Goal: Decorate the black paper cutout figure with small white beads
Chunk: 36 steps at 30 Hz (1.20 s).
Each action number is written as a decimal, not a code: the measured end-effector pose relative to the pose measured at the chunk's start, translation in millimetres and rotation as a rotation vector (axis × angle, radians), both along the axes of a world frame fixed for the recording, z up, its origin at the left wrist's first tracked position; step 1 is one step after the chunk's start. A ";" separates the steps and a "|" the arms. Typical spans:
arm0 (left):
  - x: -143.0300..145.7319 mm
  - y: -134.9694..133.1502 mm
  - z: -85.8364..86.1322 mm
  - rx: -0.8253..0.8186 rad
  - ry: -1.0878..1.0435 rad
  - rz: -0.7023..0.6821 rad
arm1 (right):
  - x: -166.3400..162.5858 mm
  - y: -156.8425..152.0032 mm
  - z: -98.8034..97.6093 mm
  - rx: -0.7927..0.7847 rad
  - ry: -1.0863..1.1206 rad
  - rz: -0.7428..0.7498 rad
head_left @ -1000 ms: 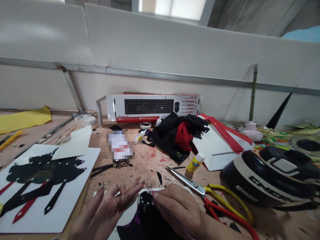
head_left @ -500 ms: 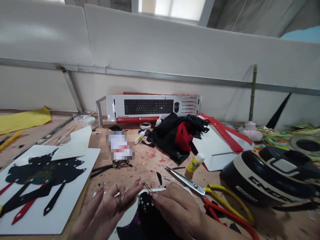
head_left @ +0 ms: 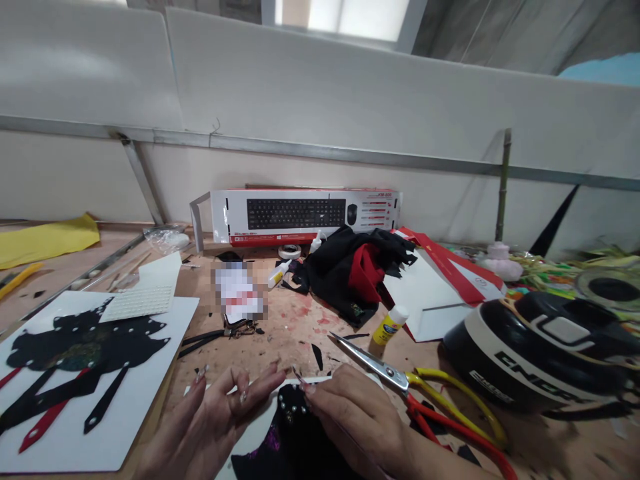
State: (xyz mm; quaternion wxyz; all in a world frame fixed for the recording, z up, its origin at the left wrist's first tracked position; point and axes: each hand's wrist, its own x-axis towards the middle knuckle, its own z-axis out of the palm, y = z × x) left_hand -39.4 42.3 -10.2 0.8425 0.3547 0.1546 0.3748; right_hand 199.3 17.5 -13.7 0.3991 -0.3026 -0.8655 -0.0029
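At the front of the table a black cloth cut-out (head_left: 295,433) with a row of small pearl beads along its top edge lies on a white board (head_left: 257,430). A purple glittery patch shows on its left side. My right hand (head_left: 353,417) rests over the cloth's right part, its fingertips drawn together at the beaded top edge; what they pinch, if anything, is too small to make out. To the left, my left hand (head_left: 215,417) has its fingers stretched out and apart, the tips near the cloth's upper left edge. It holds nothing that I can see.
Scissors (head_left: 395,377) with yellow and red handles and a glue stick (head_left: 387,327) lie right of centre. A black bottle (head_left: 530,360) stands at right. A second white board (head_left: 135,413) with a beaded black cut-out and bead sheet (head_left: 137,303) is left. Behind are crumpled cloth (head_left: 333,267) and a keyboard box (head_left: 305,217).
Both hands and the black cloth stay nearly as they were. The whole view has shifted very slightly.
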 end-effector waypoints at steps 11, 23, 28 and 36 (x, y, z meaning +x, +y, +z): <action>-7.4 6.1 -14.5 0.118 0.243 0.159 | -9.0 8.2 13.4 -1.145 0.707 -0.330; -20.3 -0.8 -20.6 0.898 0.770 0.168 | -15.7 22.5 20.5 -1.454 0.982 -0.250; -22.5 -0.3 -36.0 1.250 0.885 0.157 | -21.8 26.2 20.2 -1.487 0.969 -0.230; -22.5 0.7 -59.1 1.480 0.986 0.176 | -21.8 27.4 13.6 -1.498 0.968 -0.215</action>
